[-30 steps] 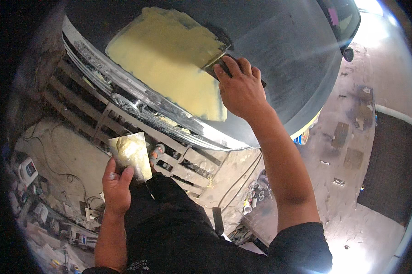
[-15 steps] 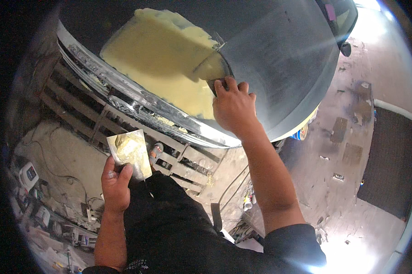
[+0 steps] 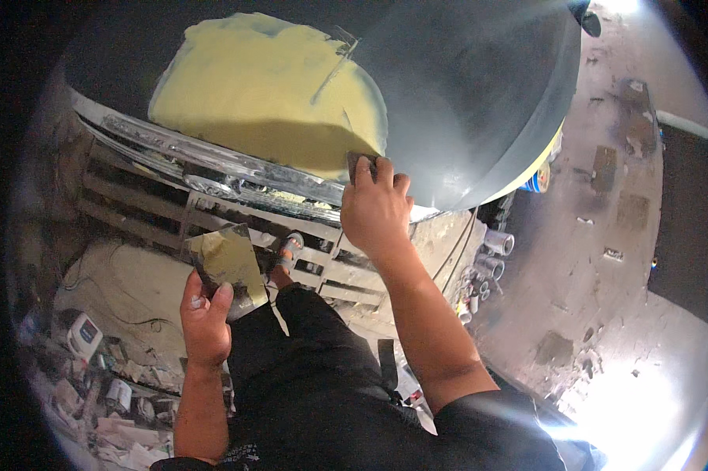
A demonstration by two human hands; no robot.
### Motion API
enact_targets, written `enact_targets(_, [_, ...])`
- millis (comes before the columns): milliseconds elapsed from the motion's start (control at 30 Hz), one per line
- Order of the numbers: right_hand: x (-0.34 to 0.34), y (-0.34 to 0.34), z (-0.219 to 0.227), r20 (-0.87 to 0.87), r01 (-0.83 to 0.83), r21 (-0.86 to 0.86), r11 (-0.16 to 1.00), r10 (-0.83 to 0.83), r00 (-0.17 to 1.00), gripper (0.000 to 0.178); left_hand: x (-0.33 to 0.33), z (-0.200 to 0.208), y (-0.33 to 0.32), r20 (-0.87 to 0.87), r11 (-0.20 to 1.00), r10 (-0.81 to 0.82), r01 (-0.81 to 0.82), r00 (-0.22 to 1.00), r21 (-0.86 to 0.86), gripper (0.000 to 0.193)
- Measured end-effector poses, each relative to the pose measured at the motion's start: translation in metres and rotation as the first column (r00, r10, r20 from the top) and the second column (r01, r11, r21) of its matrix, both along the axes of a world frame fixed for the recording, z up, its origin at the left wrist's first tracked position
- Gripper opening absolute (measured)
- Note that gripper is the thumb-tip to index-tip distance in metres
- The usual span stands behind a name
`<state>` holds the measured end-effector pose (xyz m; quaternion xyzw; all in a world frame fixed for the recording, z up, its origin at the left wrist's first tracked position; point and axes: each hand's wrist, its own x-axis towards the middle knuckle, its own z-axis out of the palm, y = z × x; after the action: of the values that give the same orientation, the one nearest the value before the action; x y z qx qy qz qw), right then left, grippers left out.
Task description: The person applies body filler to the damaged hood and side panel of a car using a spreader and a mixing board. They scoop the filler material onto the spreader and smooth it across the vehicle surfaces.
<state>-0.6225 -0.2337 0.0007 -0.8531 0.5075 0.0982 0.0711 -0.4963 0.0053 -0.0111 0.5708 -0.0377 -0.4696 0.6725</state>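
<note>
Left hand [image 3: 205, 318]: low, thumb forward, forearm bare | right hand [image 3: 376, 208]: farther forward, arm outstretched, fingers [image 3: 384, 169] bent

Yellow patch [image 3: 252, 86] on dark-grey panel [image 3: 464, 102] — yellow-smeared plate [image 3: 249, 293], black clothes [image 3: 315, 369].

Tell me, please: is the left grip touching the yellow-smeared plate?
Touching: the head view shows the left grip with its thumb lying on the yellow-smeared plate.

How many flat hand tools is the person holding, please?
2: a yellow-smeared plate in the left hand, and a dark spreader in the right hand, at the lower right edge of the yellow patch. The spreader is mostly hidden by that hand.
</note>
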Motion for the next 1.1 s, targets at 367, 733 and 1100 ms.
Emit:
enact_targets(367, [-0.011,0.054,-0.037,0.072,0.177,-0.005,0.984,-0.177,0.982,0.051,0.025,-0.003,-0.009,0.029,0.987,-0.156,0.154,0.987,0.055,0.044])
enact_targets(733, [-0.028,0.101,0.05,0.888,-0.528,0.457,0.716,-0.331,0.321,0.045,0.016,0.03,-0.054,-0.392,0.98,-0.111,0.035,0.913,-0.196,0.045])
enact_targets(1100, [-0.023,-0.008,0.018,0.199,-0.24,-0.188,0.952,0.277,0.94,0.051,0.037,0.026,-0.041,-0.236,0.987,-0.075,0.038,0.969,-0.157,0.054])
